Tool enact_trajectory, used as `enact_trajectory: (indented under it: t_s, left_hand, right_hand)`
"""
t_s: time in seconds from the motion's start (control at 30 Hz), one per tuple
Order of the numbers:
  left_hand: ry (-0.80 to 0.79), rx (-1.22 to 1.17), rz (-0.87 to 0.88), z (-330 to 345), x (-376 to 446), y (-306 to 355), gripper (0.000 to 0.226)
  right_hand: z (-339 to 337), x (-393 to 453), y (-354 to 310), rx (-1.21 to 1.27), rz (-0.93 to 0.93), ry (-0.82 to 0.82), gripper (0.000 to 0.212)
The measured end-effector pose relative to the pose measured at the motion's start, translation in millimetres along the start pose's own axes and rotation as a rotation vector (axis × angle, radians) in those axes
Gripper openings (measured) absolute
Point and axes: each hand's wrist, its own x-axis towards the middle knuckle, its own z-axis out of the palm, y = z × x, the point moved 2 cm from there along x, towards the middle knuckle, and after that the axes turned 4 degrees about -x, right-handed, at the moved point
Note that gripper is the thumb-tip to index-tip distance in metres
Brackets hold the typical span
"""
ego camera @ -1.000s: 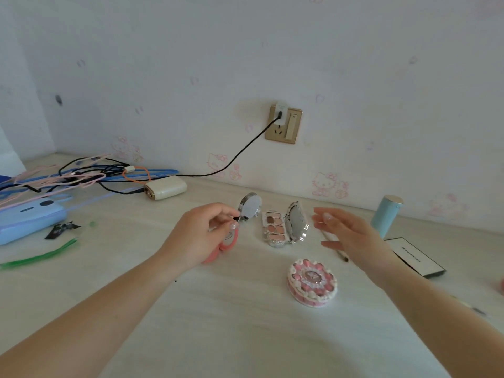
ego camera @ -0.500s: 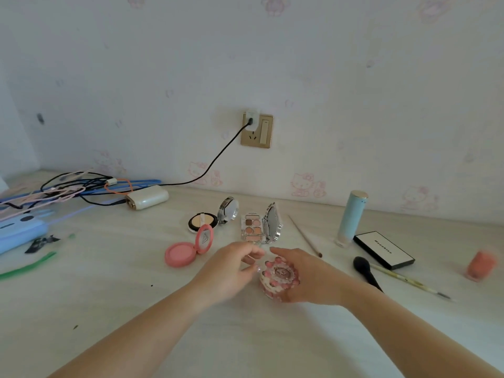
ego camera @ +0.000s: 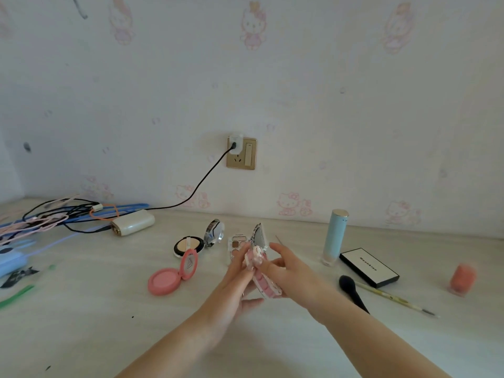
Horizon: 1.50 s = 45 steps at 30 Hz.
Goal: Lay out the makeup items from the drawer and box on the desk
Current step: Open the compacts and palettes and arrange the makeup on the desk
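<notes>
A round pink compact (ego camera: 260, 271), decorated like a small cake, is held on edge above the table (ego camera: 109, 323) between both hands, just in front of the open eyeshadow palette (ego camera: 240, 245). The left hand (ego camera: 234, 285) is wrapped along one side of it with the fingers (ego camera: 241, 257) closed against the rim, while the right hand (ego camera: 286, 274) supports the other side, thumb and lower fingers pressed to it and the index finger lifted free; the case appears to be gripped this way so that its lid can be prised apart, though whether it is already parted cannot be told. The other compacts are set out with lids raised, presumably so the contents are shown: a pink blush compact (ego camera: 171, 278) left of the palette and nearer the viewer, and a powder compact (ego camera: 195, 242) directly to the palette's left. Right of the palette stand a pale blue tube (ego camera: 334, 237), a black flat case (ego camera: 369, 267), a dark-headed brush (ego camera: 353, 291) and, farthest right, a blurred orange item (ego camera: 462, 278). A tangle of cables (ego camera: 54, 216) is kept well to the palette's left, apart from the makeup
</notes>
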Motion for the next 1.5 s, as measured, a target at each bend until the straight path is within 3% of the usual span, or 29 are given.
enact_trajectory:
  t_s: [0.23, 0.53, 0.8, 0.9, 0.97, 1.1, 1.17, 1.27, 1.37, 1.43, 1.5]
  left_hand:
    - [0.089, -0.329, -0.044, 7, -2, 7, 0.048]
    - [0.057, -0.441, -0.136, -1, -5, 14, 0.054]
    - [0.077, -0.485, -0.173, -9, -5, 19, 0.047]
    - [0.081, -0.512, -0.212, -15, -7, 20, 0.053]
    - [0.087, -0.501, -0.252, -22, -8, 19, 0.055]
    - [0.123, -0.447, -0.306, -35, -9, 14, 0.059]
    - [0.167, -0.422, -0.313, -43, -7, 11, 0.059]
    - [0.253, -0.323, -0.29, -56, -9, 8, 0.048]
    - [0.204, -0.025, -0.207, -64, -14, 9, 0.022]
    - [0.139, 0.342, -0.113, -69, -16, 8, 0.039]
    - [0.102, 0.561, -0.051, -71, -16, 6, 0.059]
  right_hand:
    - [-7, -3, 0, -0.321, -0.169, -0.09, 0.078]
    - [-2, -5, -13, -0.655, -0.25, -0.089, 0.089]
    - [8, -1, -16, -0.71, -0.289, -0.02, 0.078]
    - [6, -2, -24, -0.571, -0.29, 0.027, 0.051]
    - [1, -3, -30, -0.485, -0.232, 0.02, 0.052]
    - [-6, 5, -33, -0.323, -0.065, -0.027, 0.046]
    - [-8, 13, -25, -0.201, 0.046, -0.029, 0.053]
    - [-11, 22, -10, -0.029, 0.168, -0.024, 0.056]
    - [-11, 27, 5, 0.078, 0.201, 0.016, 0.047]
    - [-9, 30, 14, 0.133, 0.227, 0.05, 0.042]
    - [-5, 32, 22, 0.171, 0.263, 0.061, 0.042]
